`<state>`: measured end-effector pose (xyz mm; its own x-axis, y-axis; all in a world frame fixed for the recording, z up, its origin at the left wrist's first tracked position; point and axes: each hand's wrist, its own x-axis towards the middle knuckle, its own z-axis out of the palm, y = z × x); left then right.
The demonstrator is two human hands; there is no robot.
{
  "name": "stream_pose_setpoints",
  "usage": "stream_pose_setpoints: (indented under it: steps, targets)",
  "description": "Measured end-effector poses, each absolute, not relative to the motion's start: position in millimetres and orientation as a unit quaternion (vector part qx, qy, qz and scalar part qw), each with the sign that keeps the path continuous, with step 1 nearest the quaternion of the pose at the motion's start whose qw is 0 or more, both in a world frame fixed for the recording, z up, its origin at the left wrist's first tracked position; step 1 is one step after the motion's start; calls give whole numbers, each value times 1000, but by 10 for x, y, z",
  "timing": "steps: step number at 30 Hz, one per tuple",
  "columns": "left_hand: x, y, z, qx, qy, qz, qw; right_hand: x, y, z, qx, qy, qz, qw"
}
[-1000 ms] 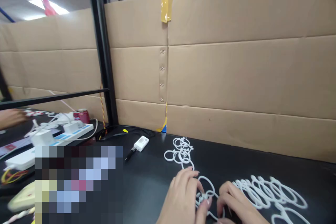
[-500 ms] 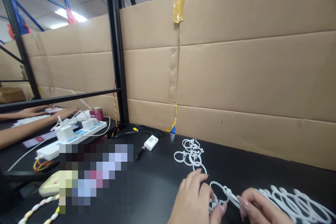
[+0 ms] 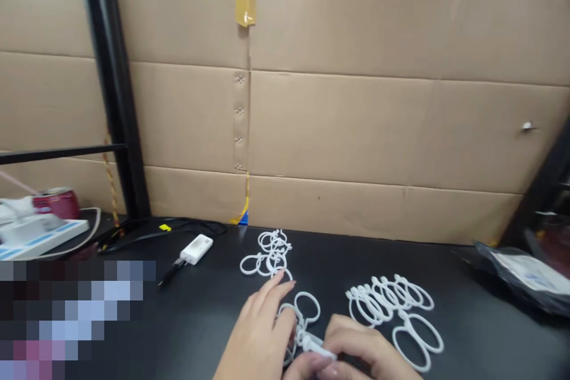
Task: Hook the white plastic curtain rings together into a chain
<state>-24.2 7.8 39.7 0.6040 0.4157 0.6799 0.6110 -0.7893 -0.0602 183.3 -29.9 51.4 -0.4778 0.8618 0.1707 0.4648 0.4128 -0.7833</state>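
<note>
Red drink can (image 3: 56, 202) and a white power strip (image 3: 40, 231) sit at the far left of the black bench (image 3: 196, 320), well apart from the hands. Nearer in lies a white adapter (image 3: 196, 248).

A loose cluster of rings (image 3: 267, 252) lies just behind the left hand (image 3: 260, 335). Its fingers (image 3: 274, 291) curl down over the ring chain (image 3: 308, 307). The thumb is hidden, so I cannot tell whether they clamp the chain or only press on it.

The right hand (image 3: 363, 353) pinches the chain's small white end tight between thumb and fingertips. The chain lies low on the bench between both hands.

A row of rings (image 3: 387, 294) and a single ring (image 3: 418, 341) lie near on the right, and a black bag (image 3: 525, 276) farther off.

As I judge it, the pinched end is small and could slip free. The left fingertips, so near the cluster, could drag it into a tangle, and the right wrist could scatter the row.
</note>
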Motion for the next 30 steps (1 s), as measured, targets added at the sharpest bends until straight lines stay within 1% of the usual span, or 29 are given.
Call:
stream_pose_setpoints:
  steps: [4,8,10,14,17,21,24,27,30]
  targets:
    - [-213,90,351,-891,-257,-322,192,1848,-281,503,-377,-843,270,272]
    - [-224,118,264,-896,-254,-321,173,1856,-266,459,-361,-850,239,298]
    - [-233,133,260,-895,-242,-333,172,1850,-280,473,-360,-855,226,298]
    - [-209,142,297,-876,-216,-374,215,1840,-323,538,-369,-862,206,280]
    - [-172,134,304,-868,-221,-385,222,1841,-327,548,-366,-872,177,274]
    - [-163,136,278,-873,-217,-387,203,1840,-298,503,-362,-881,123,280]
    - [-194,132,250,-877,-237,-382,168,1840,-295,489,-364,-883,104,276]
    - [-228,116,221,-880,-267,-370,132,1845,-312,500,-373,-879,116,271]
    - [-246,103,209,-883,-269,-362,129,1843,-333,526,-374,-872,152,277]
